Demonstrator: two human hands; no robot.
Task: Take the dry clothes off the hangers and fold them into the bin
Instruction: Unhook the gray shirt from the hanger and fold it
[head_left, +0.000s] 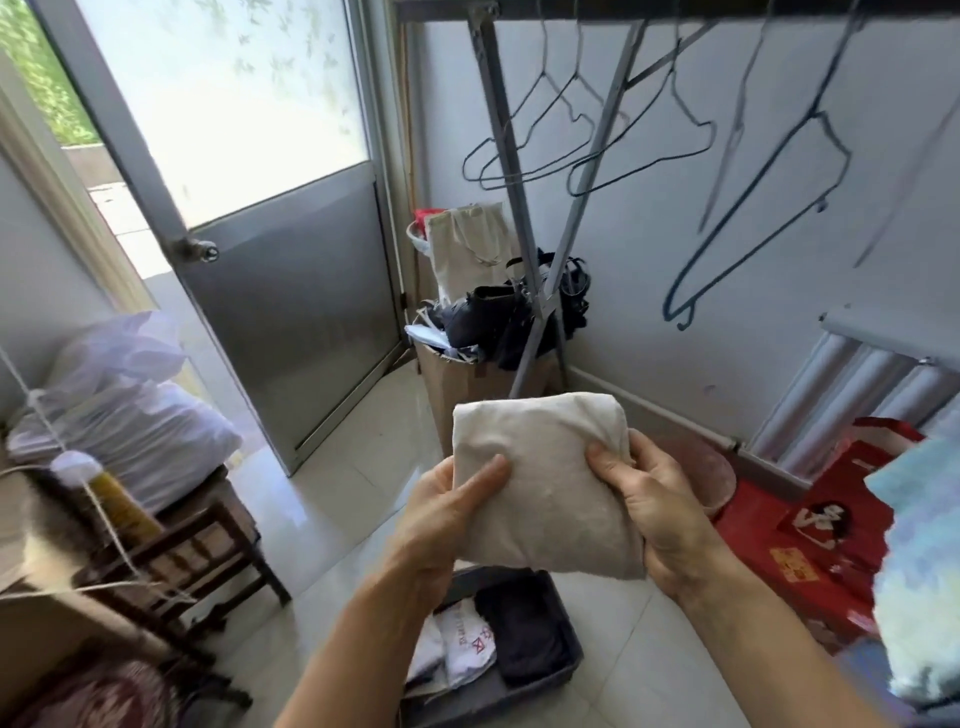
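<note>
Red print is showing on a white garment (467, 644) in the bin (570, 642), but it is too blurred to read. A red bag (810, 530) at 4 o'clock is carrying a picture and a yellow label with characters that cannot be made out either.

Both hands are holding a folded beige cloth (545, 478) at the centre of the view, above the bin and not touching it. The left hand (447, 512) is gripping the cloth's left edge, with the thumb lying across the top and the fingers hidden underneath. The right hand (644, 499) is gripping the right edge, with the thumb and fingers curling round the fold.

The bin is sitting on the floor (363, 493) at 6 o'clock, partly hidden by the cloth and the left forearm. Inside it, a dark garment (524, 634) is lying just beside the white one, on its right.

Bare wire hangers (740, 208) are hanging from the rack (500, 104) from 12 to 2 o'clock. A metal door (291, 291) is standing open at 10 o'clock.
</note>
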